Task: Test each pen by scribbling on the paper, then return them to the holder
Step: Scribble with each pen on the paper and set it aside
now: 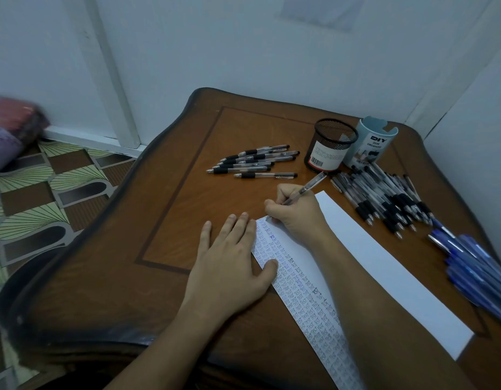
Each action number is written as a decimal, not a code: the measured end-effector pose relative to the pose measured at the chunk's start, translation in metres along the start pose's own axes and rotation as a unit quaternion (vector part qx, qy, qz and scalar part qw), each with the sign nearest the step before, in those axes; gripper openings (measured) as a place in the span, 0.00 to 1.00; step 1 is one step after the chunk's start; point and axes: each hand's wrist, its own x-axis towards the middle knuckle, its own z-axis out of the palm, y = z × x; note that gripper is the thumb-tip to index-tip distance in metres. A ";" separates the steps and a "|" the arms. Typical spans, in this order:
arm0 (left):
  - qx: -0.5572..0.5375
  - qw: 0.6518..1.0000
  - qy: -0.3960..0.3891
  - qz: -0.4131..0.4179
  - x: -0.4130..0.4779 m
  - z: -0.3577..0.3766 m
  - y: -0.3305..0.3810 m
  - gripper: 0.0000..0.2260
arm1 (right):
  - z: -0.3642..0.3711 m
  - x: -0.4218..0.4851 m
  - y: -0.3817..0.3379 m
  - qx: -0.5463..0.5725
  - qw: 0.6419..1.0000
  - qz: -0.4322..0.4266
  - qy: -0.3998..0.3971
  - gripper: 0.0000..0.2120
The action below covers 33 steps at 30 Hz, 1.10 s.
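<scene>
- The right hand (pixel 295 211) is curled around a clear pen (pixel 305 189); the tip touches the far left corner of the paper (pixel 384 266), and the barrel leans away to the far right.
- The left hand (pixel 229 263) lies flat with fingers spread, the palm on the wood, the thumb pressing the left edge of the sheet.
- The paper is a long white sheet, placed diagonally; its left half is full of small handwritten marks, its right half is blank.
- The wooden table (pixel 173 220) has a curved dark rim and much free surface on the left.
- A small group of black-grip pens (pixel 255 162) lies far from the hands; a bigger heap (pixel 384 197) and blue pens (pixel 474 263) crowd the right edge.
- The black mesh holder (pixel 329 144) stands beside a pale cylinder organizer (pixel 370 143).
</scene>
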 end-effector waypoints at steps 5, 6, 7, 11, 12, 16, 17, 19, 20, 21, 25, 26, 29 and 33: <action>0.007 1.000 -0.002 -0.001 0.001 0.001 0.000 0.37 | -0.001 0.000 -0.001 -0.010 1.000 0.003 0.006 0.22; 0.006 1.000 -0.002 -0.001 0.000 0.000 0.000 0.37 | -0.001 0.000 -0.001 -0.005 1.000 0.005 0.007 0.22; 0.006 1.000 -0.003 -0.001 0.000 0.000 0.000 0.37 | -0.001 0.000 -0.001 -0.004 1.000 0.004 0.006 0.21; 0.010 1.000 -0.004 -0.001 0.000 0.001 0.000 0.37 | 0.000 -0.001 -0.003 -0.023 1.000 -0.010 0.013 0.20; 0.011 1.000 -0.004 -0.001 0.000 0.000 0.000 0.38 | -0.001 0.000 -0.002 -0.019 1.000 -0.016 0.019 0.20; 0.007 1.000 -0.003 -0.002 0.000 0.000 0.000 0.39 | 0.000 0.000 -0.001 -0.023 0.999 -0.016 0.019 0.18; 0.008 1.000 -0.002 -0.002 0.000 0.000 0.000 0.39 | 0.000 -0.001 -0.001 -0.024 1.000 -0.011 0.016 0.17; 0.009 1.000 -0.002 -0.001 0.000 0.001 0.000 0.39 | 0.001 -0.001 -0.001 -0.019 1.000 -0.004 0.012 0.18; 0.006 1.000 -0.003 -0.002 0.000 0.001 0.000 0.39 | 0.001 0.000 -0.001 -0.015 1.000 -0.004 0.011 0.19; 0.002 1.000 -0.003 -0.001 0.001 0.001 0.000 0.39 | 0.000 0.000 -0.001 -0.011 1.000 -0.004 0.013 0.19; 0.007 1.000 -0.003 -0.001 0.001 0.001 -0.001 0.39 | 0.000 0.001 0.000 -0.013 1.000 -0.001 0.012 0.21; 0.007 1.000 -0.002 -0.002 0.001 0.002 0.000 0.39 | 0.001 0.000 0.000 -0.016 1.000 -0.004 0.015 0.20; 0.009 1.000 -0.003 -0.001 0.000 0.001 0.000 0.39 | 0.000 -0.001 -0.002 -0.020 0.999 -0.016 0.027 0.18; 0.006 1.000 0.000 0.000 0.001 0.002 0.000 0.38 | 0.001 -0.002 -0.002 -0.013 1.000 -0.014 0.019 0.20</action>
